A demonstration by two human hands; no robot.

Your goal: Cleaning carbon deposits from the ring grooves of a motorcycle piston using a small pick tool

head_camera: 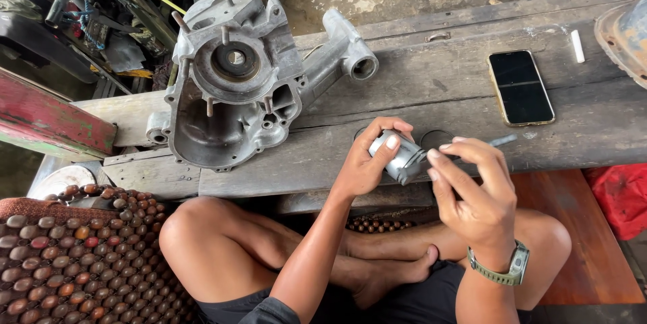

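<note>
My left hand (pixel 367 162) grips a small silver metal cylinder, a piston-like part (pixel 399 156), above the edge of a wooden bench (pixel 418 88). My right hand (pixel 472 189), with a green watch on its wrist, pinches the right end of the same part with thumb and fingers. Dark thin rings (pixel 437 138) lie on the bench just behind the hands. A large grey aluminium engine casing (pixel 236 81) stands on the bench to the left, apart from both hands.
A black smartphone (pixel 520 86) lies on the bench at right, with a small white stick (pixel 577 45) beyond it. A wooden bead seat mat (pixel 81 256) is at lower left. Red cloth (pixel 623 196) sits at right. My crossed bare legs are below.
</note>
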